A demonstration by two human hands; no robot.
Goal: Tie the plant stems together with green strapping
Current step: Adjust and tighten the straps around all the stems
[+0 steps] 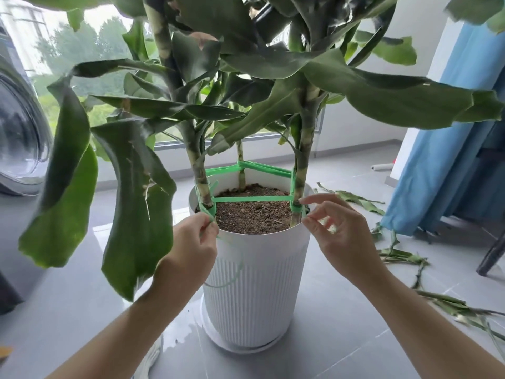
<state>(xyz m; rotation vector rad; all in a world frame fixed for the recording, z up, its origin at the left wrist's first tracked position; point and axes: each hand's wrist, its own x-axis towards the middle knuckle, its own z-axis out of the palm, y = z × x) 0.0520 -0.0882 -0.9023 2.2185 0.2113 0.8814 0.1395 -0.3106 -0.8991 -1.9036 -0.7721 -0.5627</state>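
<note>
Strapping — between both hands

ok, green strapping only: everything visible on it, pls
The green strapping is flat, narrow, plastic-looking tape. It runs taut between three stems above the soil: a front span from the left stem to the right stem, and doubled back spans meeting at the rear stem. It wraps both front stems near the white pot rim. The left hand pinches it at the left stem, a loose tail looping down the pot. The right hand fingers touch the right wrap.
</note>
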